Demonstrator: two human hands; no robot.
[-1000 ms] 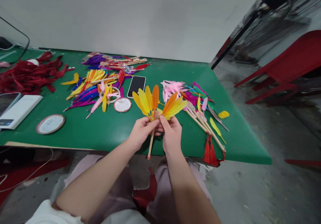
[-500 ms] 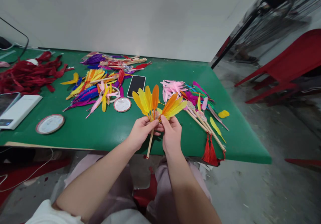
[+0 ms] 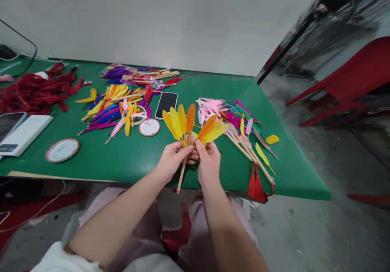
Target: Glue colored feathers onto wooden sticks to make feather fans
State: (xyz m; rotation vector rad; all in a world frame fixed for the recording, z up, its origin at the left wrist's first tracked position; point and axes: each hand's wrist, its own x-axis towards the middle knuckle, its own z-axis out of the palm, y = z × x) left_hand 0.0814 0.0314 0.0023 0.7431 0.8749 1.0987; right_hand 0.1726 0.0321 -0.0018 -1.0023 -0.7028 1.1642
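Note:
Both hands hold a feather fan (image 3: 190,119) of yellow and orange feathers above the front of the green table (image 3: 143,158). Its feathers stand in two groups with a gap between them, and a thin wooden handle (image 3: 182,176) points down toward me. My left hand (image 3: 173,158) is closed round the fan's base, thumb on top. My right hand (image 3: 209,158) pinches the base of the right-hand feathers with thumb and fingers. A clear, roundish piece sits where the feathers meet the handle; its details are too small to tell.
Right of the hands lie pink feathers (image 3: 210,109), wooden sticks and red tassels (image 3: 255,184). Behind to the left are a pile of colourful feathers (image 3: 106,115), a phone (image 3: 166,104), two round lids (image 3: 149,127), a white power bank (image 3: 26,136) and dark red strips (image 3: 36,91).
Very little differs. The whole view has shifted slightly, while both hands keep the same grip on the feather fan.

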